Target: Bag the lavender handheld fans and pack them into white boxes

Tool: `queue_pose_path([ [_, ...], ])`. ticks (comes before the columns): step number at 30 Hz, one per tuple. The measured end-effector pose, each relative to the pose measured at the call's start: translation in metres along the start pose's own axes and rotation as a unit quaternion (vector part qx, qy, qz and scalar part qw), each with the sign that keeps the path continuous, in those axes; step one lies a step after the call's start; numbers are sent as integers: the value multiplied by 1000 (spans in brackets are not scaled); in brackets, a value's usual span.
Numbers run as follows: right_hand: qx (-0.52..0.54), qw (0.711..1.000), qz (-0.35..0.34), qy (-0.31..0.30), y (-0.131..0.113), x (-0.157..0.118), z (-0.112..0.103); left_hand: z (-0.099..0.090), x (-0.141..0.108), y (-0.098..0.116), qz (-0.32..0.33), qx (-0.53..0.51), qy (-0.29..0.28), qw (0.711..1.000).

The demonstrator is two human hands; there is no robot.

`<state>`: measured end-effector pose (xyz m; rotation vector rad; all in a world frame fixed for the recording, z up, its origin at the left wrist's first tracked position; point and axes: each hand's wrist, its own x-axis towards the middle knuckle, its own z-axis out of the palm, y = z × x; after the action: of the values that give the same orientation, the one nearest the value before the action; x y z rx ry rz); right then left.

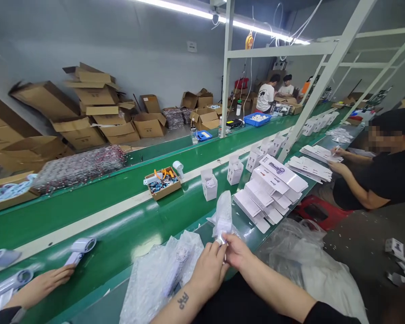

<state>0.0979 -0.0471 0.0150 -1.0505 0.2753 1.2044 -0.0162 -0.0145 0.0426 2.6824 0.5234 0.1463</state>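
A white handheld device in a bubble-wrap sleeve (223, 213) stands upright in front of me, and both hands are closed around its lower end. My left hand (207, 267) grips it from the left, while my right hand (236, 252) pinches it from the right, fingertips meeting. Whatever lies under the fingers is hidden. Beside my left forearm, on the bench, are flat bubble-wrap bags (145, 279). Another white device with a round, vented head (181, 254) lies on them.
Folded white cartons (268, 198) are piled right of my hands. An open white box (209, 185) and a parts tray (164, 184) stand ahead on the green conveyor (114, 229). Another person's hand (47, 284) holds a white device at left. A co-worker (388, 162) handles cartons at right.
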Motion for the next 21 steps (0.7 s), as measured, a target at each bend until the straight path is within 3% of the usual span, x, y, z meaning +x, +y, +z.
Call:
queue_pose_path([
  [7,-7,1000,17,24,7,17,7,4,-10,-6,-14,19,22,999],
  [10,-23,998,47,17,4,25,6,5,-16,-12,-70,-67,64,993],
  [12,-34,997,63,16,3,25,4,6,-22,-16,-139,-173,99,970],
  [14,-42,996,71,18,2,23,3,7,-28,-20,-222,-317,131,913],
  [16,-49,996,73,17,1,20,2,7,-34,-25,-291,-474,165,815],
  [18,-54,996,75,13,-1,16,2,6,-40,-31,-327,-595,192,708],
  [19,-56,995,77,11,-2,15,2,5,-44,-35,-337,-632,203,668],
  [21,-60,995,84,2,-4,11,1,5,-53,-42,-354,-662,218,623],
])
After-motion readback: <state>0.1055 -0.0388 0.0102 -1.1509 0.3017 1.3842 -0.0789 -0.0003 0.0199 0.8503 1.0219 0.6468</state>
